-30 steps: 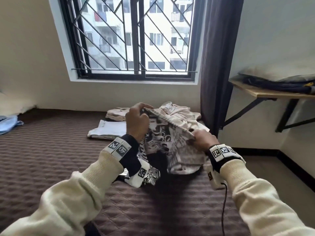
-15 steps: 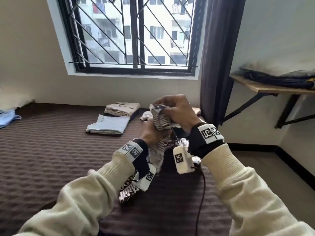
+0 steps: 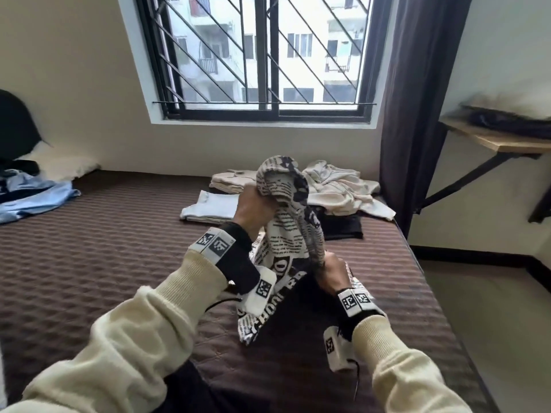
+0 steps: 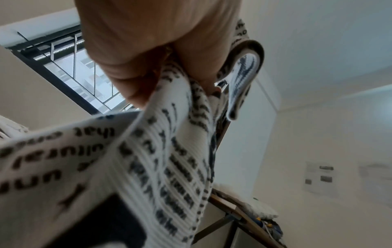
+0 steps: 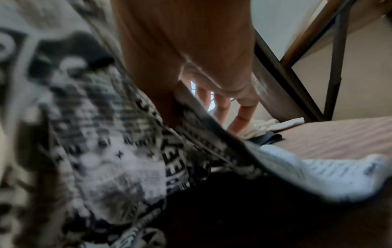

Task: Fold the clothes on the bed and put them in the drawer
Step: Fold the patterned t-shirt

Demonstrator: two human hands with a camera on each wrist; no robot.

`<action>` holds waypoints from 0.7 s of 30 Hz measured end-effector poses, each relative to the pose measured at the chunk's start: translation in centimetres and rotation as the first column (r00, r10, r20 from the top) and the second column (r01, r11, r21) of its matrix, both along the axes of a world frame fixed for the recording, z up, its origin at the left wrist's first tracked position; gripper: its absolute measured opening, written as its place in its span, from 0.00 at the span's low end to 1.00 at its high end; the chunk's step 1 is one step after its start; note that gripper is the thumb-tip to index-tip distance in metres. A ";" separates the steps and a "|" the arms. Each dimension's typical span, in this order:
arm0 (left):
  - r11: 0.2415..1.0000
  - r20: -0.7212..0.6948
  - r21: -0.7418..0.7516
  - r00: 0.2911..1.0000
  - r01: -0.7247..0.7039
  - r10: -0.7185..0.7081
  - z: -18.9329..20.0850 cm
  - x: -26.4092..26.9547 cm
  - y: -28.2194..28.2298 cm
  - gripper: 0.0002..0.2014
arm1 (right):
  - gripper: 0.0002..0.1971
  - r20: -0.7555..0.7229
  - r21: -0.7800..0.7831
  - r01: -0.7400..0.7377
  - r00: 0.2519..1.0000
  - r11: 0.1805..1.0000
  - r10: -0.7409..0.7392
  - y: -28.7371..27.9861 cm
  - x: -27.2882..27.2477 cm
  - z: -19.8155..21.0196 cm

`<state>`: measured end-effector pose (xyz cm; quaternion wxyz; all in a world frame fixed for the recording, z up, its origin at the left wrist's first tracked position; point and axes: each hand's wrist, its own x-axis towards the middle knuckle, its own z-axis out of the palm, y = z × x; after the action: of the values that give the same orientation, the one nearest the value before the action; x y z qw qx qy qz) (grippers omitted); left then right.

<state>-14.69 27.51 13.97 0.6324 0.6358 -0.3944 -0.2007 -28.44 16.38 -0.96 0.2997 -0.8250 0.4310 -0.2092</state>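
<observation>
The raised left hand [image 3: 253, 208] is clenching the top of a ribbed white newsprint-patterned knit garment [image 3: 290, 231], while the lower right hand [image 3: 332, 274] is pinching its hanging edge above the brown quilted bed [image 3: 89, 248].

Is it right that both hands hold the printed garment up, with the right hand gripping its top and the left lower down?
Not quite: the sides are swapped. In the head view the left hand grips the top of the printed garment, and the right hand holds it lower down.
</observation>
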 end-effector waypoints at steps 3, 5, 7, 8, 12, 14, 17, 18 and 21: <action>0.971 -0.186 -0.134 0.957 0.197 -0.220 1.5 1.2 1.5 0.19 | 0.17 -0.052 0.109 0.078 0.996 0.991 -0.073 -1.1 0.3 -1.8; 0.961 -0.219 -0.204 0.948 0.188 -0.232 2.6 2.7 2.4 0.09 | 0.18 0.009 0.177 0.151 0.988 0.973 -0.155 -2.4 -0.5 -2.6; 0.990 -0.180 -0.132 0.980 0.060 -0.083 2.6 4.9 2.5 0.09 | 0.19 0.125 0.310 0.236 0.950 0.921 -0.285 -4.3 -1.7 -2.4; 0.999 -0.135 -0.053 0.991 -0.001 -0.006 2.3 6.0 2.6 0.09 | 0.17 0.180 0.375 0.272 0.917 0.886 -0.357 -5.5 -2.3 -2.0; 0.937 0.044 0.350 0.999 -0.017 0.002 1.9 6.9 2.3 0.04 | 0.10 0.486 0.594 0.213 0.674 0.776 -0.557 -9.0 -4.4 3.1; 0.868 0.177 0.486 0.984 -0.096 0.010 3.2 6.7 1.6 0.06 | 0.14 0.659 0.585 0.104 0.516 0.804 -0.547 -8.4 -4.9 8.6; 0.927 0.123 0.345 0.986 -0.145 0.108 6.1 6.9 -0.3 0.09 | 0.10 0.909 0.338 0.005 0.257 0.941 -0.328 -6.7 -5.5 15.9; 0.969 0.008 0.213 0.991 -0.129 0.130 7.2 6.8 -1.1 0.08 | 0.08 0.943 0.277 0.019 0.186 0.961 -0.276 -5.8 -6.0 17.9; 0.943 -0.076 -0.317 0.994 -0.104 0.084 10.4 5.0 -1.5 0.08 | 0.09 0.925 0.332 0.071 0.169 0.941 -0.339 -5.0 -7.6 20.8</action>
<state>-9.73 26.01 24.37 0.7479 0.5362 -0.3713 -0.1233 -36.03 11.42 19.87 0.5578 -0.4027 0.2715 -0.6731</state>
